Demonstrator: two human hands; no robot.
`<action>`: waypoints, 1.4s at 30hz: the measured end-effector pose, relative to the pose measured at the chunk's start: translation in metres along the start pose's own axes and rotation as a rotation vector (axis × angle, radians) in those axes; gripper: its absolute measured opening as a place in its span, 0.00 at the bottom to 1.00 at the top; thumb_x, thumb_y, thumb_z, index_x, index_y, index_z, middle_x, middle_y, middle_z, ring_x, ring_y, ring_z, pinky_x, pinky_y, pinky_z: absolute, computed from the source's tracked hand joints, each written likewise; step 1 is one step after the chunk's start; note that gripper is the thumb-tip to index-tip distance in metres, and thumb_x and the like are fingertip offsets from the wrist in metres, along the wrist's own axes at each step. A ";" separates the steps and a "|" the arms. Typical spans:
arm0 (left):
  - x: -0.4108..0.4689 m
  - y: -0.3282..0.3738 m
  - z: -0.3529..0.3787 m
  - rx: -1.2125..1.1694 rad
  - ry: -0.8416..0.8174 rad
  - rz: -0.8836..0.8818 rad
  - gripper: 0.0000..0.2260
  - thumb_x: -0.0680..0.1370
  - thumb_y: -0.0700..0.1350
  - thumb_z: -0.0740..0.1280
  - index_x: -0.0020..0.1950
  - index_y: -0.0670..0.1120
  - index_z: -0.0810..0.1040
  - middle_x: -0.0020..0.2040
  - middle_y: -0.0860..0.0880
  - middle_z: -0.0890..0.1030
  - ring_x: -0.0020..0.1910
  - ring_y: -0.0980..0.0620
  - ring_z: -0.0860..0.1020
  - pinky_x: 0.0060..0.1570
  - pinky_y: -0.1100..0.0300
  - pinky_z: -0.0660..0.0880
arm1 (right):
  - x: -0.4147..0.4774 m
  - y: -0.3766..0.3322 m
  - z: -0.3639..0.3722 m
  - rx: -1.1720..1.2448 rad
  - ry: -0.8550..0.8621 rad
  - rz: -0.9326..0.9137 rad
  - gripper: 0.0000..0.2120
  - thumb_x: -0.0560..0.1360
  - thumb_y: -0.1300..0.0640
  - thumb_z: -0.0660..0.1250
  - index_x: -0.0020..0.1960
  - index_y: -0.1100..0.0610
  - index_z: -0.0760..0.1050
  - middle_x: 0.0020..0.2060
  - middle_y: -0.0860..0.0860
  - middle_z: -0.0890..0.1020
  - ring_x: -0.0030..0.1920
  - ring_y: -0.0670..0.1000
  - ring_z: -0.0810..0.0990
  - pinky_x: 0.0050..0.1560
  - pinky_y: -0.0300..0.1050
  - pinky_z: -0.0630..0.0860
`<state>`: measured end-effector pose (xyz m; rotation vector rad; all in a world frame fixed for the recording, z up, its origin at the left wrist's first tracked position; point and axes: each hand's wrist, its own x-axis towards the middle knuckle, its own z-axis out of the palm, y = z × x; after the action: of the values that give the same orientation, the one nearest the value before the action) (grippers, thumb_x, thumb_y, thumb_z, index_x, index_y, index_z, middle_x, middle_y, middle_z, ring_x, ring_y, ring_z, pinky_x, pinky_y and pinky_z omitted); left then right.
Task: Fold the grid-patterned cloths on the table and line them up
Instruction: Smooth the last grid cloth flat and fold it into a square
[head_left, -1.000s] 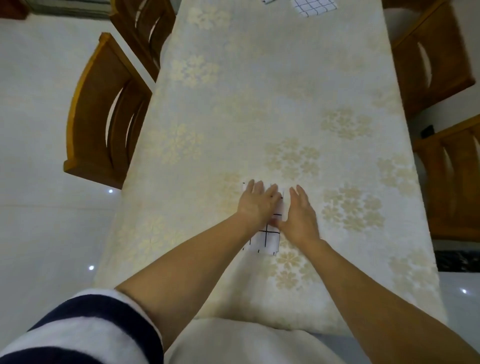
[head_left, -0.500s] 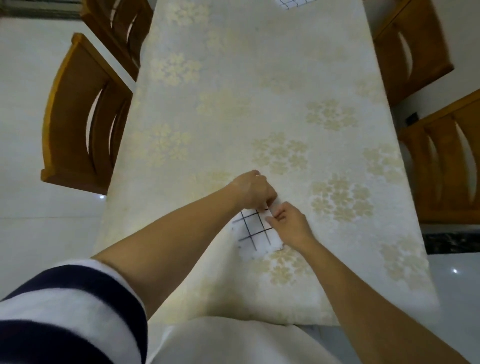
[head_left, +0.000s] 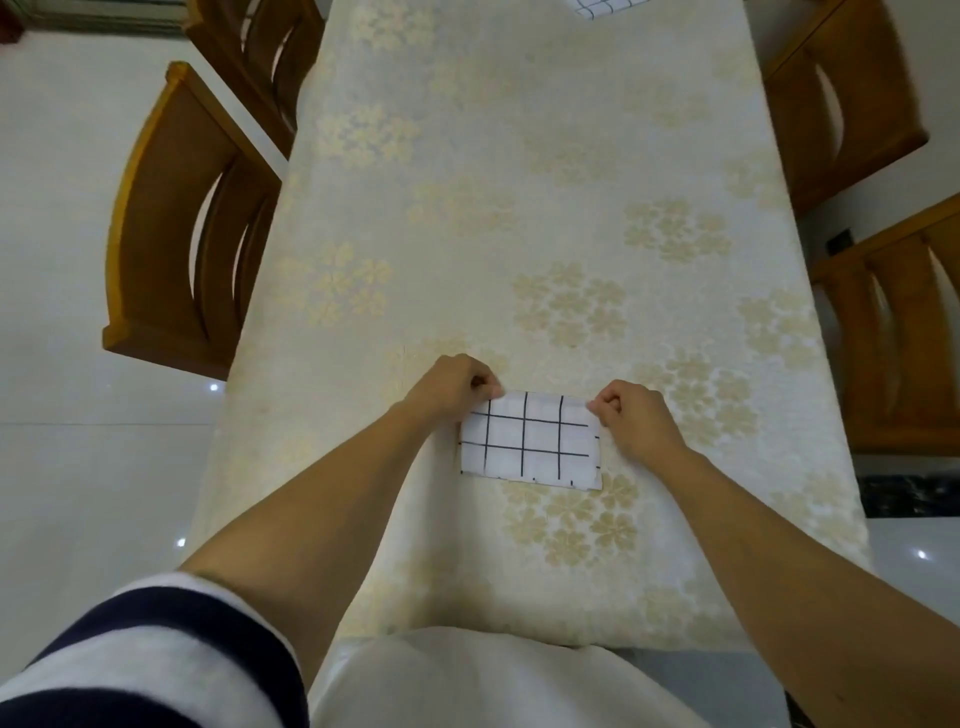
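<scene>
A white grid-patterned cloth (head_left: 530, 441) lies as a flat rectangle near the front of the table (head_left: 519, 208). My left hand (head_left: 452, 387) pinches its far left corner with curled fingers. At the far right corner, my right hand (head_left: 636, 418) pinches the cloth the same way. A second grid-patterned cloth (head_left: 605, 6) shows at the table's far end, cut off by the top edge of the view.
A cream tablecloth with pale flower prints covers the long table. Two wooden chairs (head_left: 192, 223) stand along the left side and two more wooden chairs (head_left: 841, 98) along the right. Light tiled floor surrounds the table.
Both hands pressed flat on a narrow folded cloth, then curled to pinch it. They have moved apart, and the cloth now lies wider between them.
</scene>
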<state>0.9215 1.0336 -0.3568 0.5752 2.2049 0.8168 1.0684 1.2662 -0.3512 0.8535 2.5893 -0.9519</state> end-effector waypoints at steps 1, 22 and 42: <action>-0.002 0.001 0.004 -0.007 0.010 0.003 0.08 0.81 0.47 0.69 0.55 0.44 0.84 0.54 0.49 0.84 0.55 0.50 0.81 0.49 0.65 0.73 | 0.001 0.000 0.003 -0.055 0.029 0.008 0.08 0.80 0.50 0.66 0.51 0.55 0.78 0.44 0.52 0.82 0.46 0.54 0.81 0.47 0.50 0.78; -0.045 -0.036 0.054 0.570 0.318 0.100 0.27 0.85 0.57 0.41 0.83 0.50 0.41 0.83 0.54 0.39 0.82 0.48 0.37 0.79 0.48 0.37 | -0.025 -0.011 0.041 -0.558 0.060 -0.172 0.32 0.82 0.38 0.33 0.79 0.52 0.31 0.78 0.49 0.33 0.78 0.55 0.32 0.78 0.57 0.38; -0.057 -0.025 0.055 0.547 0.318 0.179 0.27 0.85 0.56 0.39 0.83 0.48 0.40 0.82 0.53 0.38 0.81 0.51 0.37 0.79 0.53 0.37 | -0.040 -0.018 0.062 -0.544 0.144 -0.251 0.30 0.84 0.45 0.43 0.80 0.53 0.36 0.79 0.51 0.36 0.79 0.57 0.36 0.79 0.58 0.41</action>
<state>0.9961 1.0026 -0.3783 0.9710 2.7191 0.3979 1.0916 1.1969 -0.3718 0.4701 2.9052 -0.2019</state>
